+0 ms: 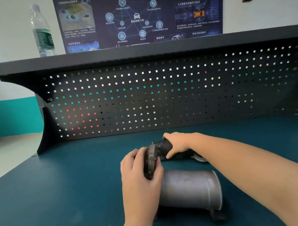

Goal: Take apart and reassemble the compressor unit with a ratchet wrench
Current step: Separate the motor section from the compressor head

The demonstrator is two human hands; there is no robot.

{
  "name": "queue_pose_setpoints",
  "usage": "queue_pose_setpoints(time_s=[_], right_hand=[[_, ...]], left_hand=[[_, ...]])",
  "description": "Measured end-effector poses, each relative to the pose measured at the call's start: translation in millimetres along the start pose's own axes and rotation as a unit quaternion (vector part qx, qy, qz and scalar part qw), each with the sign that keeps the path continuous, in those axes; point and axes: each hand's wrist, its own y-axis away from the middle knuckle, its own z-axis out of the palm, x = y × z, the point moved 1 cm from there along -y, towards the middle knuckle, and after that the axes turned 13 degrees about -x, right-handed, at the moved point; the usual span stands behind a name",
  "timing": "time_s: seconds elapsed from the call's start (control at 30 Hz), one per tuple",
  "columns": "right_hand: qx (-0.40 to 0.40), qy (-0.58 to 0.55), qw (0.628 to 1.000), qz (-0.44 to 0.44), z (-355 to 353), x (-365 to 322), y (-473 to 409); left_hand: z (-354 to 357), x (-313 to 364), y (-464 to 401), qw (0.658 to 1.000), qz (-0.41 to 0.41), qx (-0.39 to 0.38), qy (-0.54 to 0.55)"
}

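Observation:
A grey cylindrical compressor housing (189, 187) lies on its side on the teal bench top, its open flanged end to the right. Above it, my left hand (137, 171) grips a dark round end plate (151, 161) that is joined to a dark inner assembly (164, 148). My right hand (178, 143) wraps over that assembly from behind. A shiny metal piece (198, 158) shows under my right wrist; I cannot tell what it is. No ratchet wrench can be made out.
A black perforated back panel (161, 93) rises behind the bench, topped by a dark shelf (138, 50) with a plastic water bottle (42, 32). A dark poster (139, 12) hangs on the wall. The bench's left edge (11, 173) runs diagonally.

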Motion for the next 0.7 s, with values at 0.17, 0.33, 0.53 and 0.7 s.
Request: queue_pose_setpoints(time_s=[0.17, 0.33, 0.53, 0.7], right_hand=[[0.111, -0.266, 0.953, -0.097, -14, -27, 90], [0.021, -0.062, 0.995, -0.075, 48, -55, 204], [0.108, 0.087, 0.99, 0.012, 75, -83, 197], [0.083, 0.052, 0.994, -0.047, 62, -71, 172]], left_hand=[[-2, 4, 1, 1.0, -0.003, -0.012, 0.007], [-20, 2, -2, 0.986, -0.032, -0.034, 0.16], [-33, -13, -4, 0.967, -0.151, -0.162, 0.126], [-43, -13, 1, 0.961, -0.167, -0.181, 0.124]])
